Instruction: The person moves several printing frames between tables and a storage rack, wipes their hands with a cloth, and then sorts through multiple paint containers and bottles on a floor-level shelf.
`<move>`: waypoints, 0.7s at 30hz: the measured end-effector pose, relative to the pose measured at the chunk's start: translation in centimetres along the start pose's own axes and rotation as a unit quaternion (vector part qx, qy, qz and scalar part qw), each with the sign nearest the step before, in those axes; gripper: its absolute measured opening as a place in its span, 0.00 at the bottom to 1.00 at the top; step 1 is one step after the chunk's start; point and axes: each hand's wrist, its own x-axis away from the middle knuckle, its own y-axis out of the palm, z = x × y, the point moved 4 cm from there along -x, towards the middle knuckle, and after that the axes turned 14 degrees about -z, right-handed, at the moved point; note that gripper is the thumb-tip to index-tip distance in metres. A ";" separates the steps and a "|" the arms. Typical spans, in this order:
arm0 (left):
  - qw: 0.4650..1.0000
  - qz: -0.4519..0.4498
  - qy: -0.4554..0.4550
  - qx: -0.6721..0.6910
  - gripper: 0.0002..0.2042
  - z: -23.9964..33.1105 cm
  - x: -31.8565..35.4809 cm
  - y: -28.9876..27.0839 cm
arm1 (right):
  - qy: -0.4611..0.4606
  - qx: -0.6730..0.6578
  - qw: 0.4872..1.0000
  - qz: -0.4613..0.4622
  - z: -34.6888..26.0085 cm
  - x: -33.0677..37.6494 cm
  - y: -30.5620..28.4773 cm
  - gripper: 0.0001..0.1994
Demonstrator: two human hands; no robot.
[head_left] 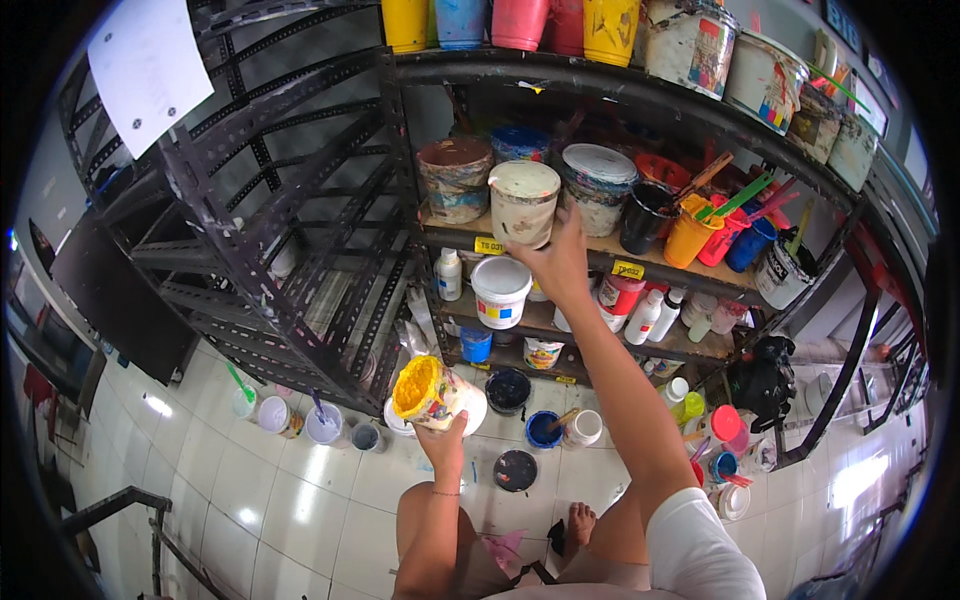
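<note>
My left hand (445, 443) grips an uncovered tub of yellow paint (438, 405) below the shelves. The tub is tilted, its mouth facing left, with thick yellow paint round the rim. My right hand (562, 262) reaches up to the middle shelf, fingers curled round the lower right of a cream lidded tub (525, 205). That tub sits at the shelf's front edge; whether it is lifted I cannot tell. Just right of it stands a grey-lidded bucket (600, 190), and to its left a paint-smeared brown bucket (456, 180).
A white lidded pail (501, 292) stands on the shelf below. Paint cups with sticks (690, 232) crowd the right side of the middle shelf. Several paint pots (508, 390) are on the tiled floor. A black slotted metal rack (270, 270) rises at the left.
</note>
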 end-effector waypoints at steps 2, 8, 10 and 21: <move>1.000 0.004 0.002 -0.001 0.36 1.5 0.6 -0.2 | 0.022 0.009 0.999 0.030 -0.7 -1.4 1.4 0.53; 1.000 0.004 0.021 0.001 0.34 5.0 1.3 -0.6 | 0.058 -0.094 0.993 0.032 -1.2 -2.0 1.5 0.55; 0.999 -0.001 0.031 -0.037 0.34 5.9 1.1 -0.5 | 0.042 -0.125 0.990 0.052 -0.8 -1.1 0.4 0.55; 0.958 -0.087 0.215 -0.171 0.30 15.0 -11.9 12.9 | 0.084 -0.211 0.972 0.060 5.0 14.2 -8.1 0.58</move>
